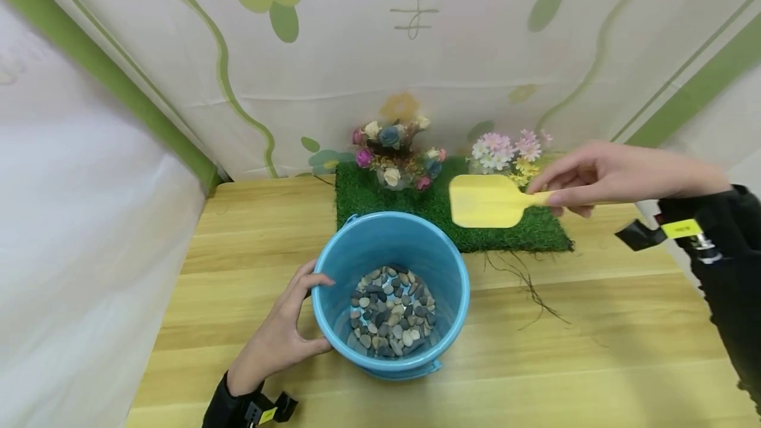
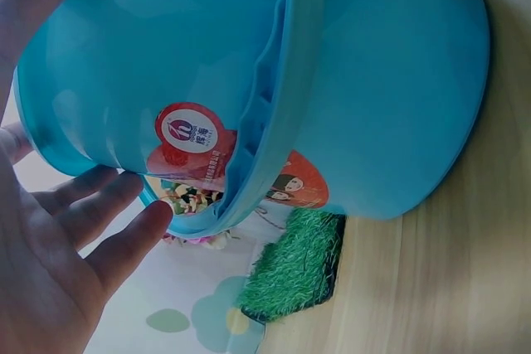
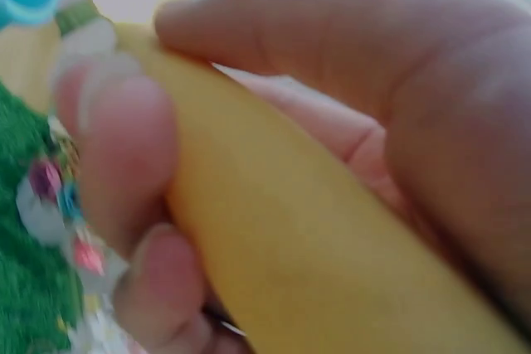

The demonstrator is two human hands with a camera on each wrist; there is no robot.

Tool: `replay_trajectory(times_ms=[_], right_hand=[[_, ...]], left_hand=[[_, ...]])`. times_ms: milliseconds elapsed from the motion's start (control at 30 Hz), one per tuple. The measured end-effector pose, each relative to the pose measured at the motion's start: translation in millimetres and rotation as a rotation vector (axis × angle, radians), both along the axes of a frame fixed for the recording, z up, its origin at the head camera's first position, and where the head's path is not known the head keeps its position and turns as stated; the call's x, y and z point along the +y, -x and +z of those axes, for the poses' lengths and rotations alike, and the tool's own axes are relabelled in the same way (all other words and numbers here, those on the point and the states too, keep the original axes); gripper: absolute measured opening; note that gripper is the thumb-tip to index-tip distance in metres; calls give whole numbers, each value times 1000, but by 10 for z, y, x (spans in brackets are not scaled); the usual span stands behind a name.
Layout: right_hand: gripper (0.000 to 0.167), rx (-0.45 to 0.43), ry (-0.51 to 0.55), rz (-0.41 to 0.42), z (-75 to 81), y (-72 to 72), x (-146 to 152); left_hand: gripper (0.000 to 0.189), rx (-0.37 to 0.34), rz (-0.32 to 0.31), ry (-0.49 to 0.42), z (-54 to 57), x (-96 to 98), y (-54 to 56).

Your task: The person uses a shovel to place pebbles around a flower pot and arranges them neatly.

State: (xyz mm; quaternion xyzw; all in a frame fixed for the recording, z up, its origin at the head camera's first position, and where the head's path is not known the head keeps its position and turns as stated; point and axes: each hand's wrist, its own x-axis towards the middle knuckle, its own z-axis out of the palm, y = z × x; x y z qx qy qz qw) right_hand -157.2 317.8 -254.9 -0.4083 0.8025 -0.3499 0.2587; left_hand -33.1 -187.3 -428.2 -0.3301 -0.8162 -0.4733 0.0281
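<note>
A blue bucket stands on the wooden table, its mouth facing up. Grey, white and dark pebbles cover much of its bottom. My left hand grips the bucket's left side, a finger hooked over the rim and the thumb lower on the wall. In the left wrist view, several fingers lie along the bucket. My right hand holds a yellow toy shovel by its handle, raised right of the bucket, blade pointing left over the turf. The right wrist view shows fingers wrapped around the shovel handle.
Behind the bucket lies a green artificial turf mat. On it stand a multicoloured flower arrangement and pink and yellow flowers. Thin dark strands lie on the table. A printed cloth hangs behind.
</note>
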Motion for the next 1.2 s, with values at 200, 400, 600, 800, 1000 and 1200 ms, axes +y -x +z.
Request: replay_trajectory(times_ms=[200,400,600,800,1000,1200], right_hand=[[29,74,-35,51,25,-13,-647],[22,148,-82,163,-70,-19,-1197],[18,245,-169,191,-164,-90,-1552],[14,355,-276,162,-284,-154,-1795],[15,362,-327,173,-366,-200,-1970],[41,343,-381,195,-480,-244,-2112]], left_hand=[[74,-3,7,3,-11,-23,-18],[74,-7,17,7,-8,-17,-31],[78,-3,15,5,-6,-1,-18],[77,-6,15,3,-3,-3,-18],[78,1,16,5,-10,-9,-19],[78,7,8,0,-19,-6,-10]])
